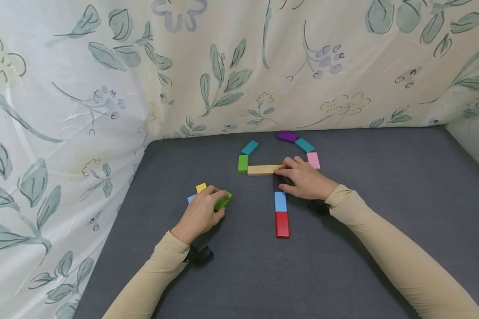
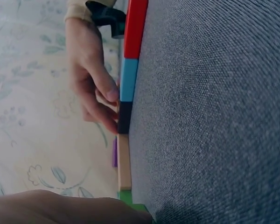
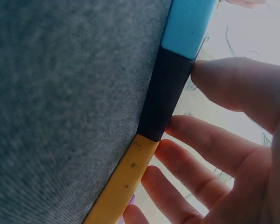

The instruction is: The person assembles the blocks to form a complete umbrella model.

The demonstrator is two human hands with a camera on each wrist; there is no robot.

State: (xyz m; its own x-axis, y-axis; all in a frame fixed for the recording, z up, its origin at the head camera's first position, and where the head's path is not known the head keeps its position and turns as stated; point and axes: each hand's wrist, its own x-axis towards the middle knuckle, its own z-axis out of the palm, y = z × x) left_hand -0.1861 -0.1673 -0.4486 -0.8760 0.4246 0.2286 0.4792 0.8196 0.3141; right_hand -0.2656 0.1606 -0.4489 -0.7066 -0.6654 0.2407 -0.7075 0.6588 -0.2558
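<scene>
Bkgd: leaf-print cloth (image 1: pixel 223 62), behind + along L side of dk grey table (image 1: pixel 343 274). Two arms in tan sleeves (image 1: pixel 399 257) come in from the bottom edge, blk wrist gear (image 1: pixel 201 255) on each.

R hand (image 1: pixel 305 179) over mid layout: fingers loosely bent, not wrapped round anything; thumb + index tips touch black block (image 3: pixel 165 93), other tips at edge of yellow block (image 3: pixel 126 172), which meets the black one's far end. L hand (image 1: pixel 203 210) is L of layout: fingers + thumb grip green block (image 1: pixel 222 202); can't tell if it's off the table.

Layout: wood block (image 1: pixel 262 170) runs crosswise, R end by black's far end, L end at 2nd green block (image 1: pixel 243 164). Red block (image 1: pixel 282 224), lt-blue block (image 1: pixel 280 201), then black, end to end in line, red nearest viewer. Far arc: L teal block (image 1: pixel 249 147) angled off 2nd green; purple block (image 1: pixel 287 136), R teal block (image 1: pixel 304 145), pink block (image 1: pixel 313 160) curve down R side. Smallest visible bits: 2nd yellow block (image 1: pixel 201 188) + periwinkle block (image 1: pixel 190 198), both partly hidden by L hand.
</scene>
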